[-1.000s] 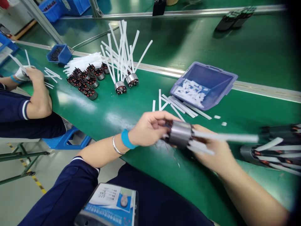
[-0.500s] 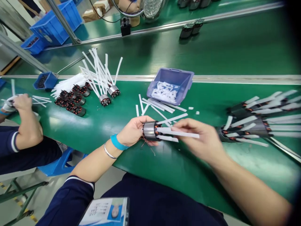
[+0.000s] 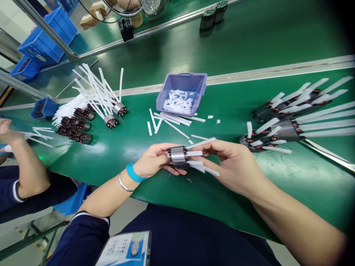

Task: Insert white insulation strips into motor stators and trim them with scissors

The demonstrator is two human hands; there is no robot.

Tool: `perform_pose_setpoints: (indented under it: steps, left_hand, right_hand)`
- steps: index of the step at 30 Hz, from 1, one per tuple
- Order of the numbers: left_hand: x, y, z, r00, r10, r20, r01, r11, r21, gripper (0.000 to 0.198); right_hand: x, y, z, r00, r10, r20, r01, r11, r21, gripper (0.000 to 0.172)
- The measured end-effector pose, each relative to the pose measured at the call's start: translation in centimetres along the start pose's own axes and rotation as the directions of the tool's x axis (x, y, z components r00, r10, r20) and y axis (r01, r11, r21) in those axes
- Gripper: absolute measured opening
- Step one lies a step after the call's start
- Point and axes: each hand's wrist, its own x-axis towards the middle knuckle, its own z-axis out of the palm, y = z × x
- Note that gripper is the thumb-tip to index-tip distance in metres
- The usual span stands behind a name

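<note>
My left hand (image 3: 155, 159) is closed around a grey motor stator (image 3: 178, 157) held sideways, its open end with copper windings facing right. Several white insulating strips stick out of that end at different lengths. My right hand (image 3: 233, 162) is at the strips, thumb and forefinger closed around the end of a short middle white strip (image 3: 195, 153). The far fingers of my right hand are partly hidden. Loose white strips (image 3: 177, 128) lie on the green table beyond my hands.
A purple bin (image 3: 201, 90) holds short white pieces. Stators with strips (image 3: 285, 129) lie at right. At left are two stators with long strips (image 3: 111, 121), bare stators (image 3: 74, 125) and a small blue bin (image 3: 47, 109). A co-worker's arm (image 3: 30, 159) is far left.
The view has shifted. The long strip that ran past my right fingers now shows only a short length out of the stator. My right hand has moved closer to the stator.
</note>
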Motion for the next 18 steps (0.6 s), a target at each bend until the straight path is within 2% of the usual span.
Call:
perform_pose_setpoints:
  steps: [3,9,14,18]
  left_hand:
    - [-0.2,0.2,0.3,0.999,-0.024,0.023,0.024,1.000,0.005,0.056]
    - [-0.2,-0.4,0.8,1.000,-0.002,-0.024,0.005,0.995,0.100,0.059]
    - [0.3,-1.7,0.5,0.991,0.089,-0.101,-0.075,0.989,0.128,0.047]
    - [0.5,-2.1,0.3,0.993,0.094,-0.076,-0.085,0.990,0.112,0.039]
  right_hand:
    - [-0.2,0.6,0.2,0.999,-0.049,-0.002,0.049,0.999,-0.002,0.029]
    - [-0.5,1.6,0.7,0.992,0.097,-0.081,-0.100,0.995,-0.028,0.019]
    - [-1.1,2.5,1.7,0.991,0.073,-0.115,-0.079,0.996,-0.049,0.014]
    - [-1.1,2.8,2.0,0.996,0.019,-0.088,-0.024,0.998,-0.060,0.015]
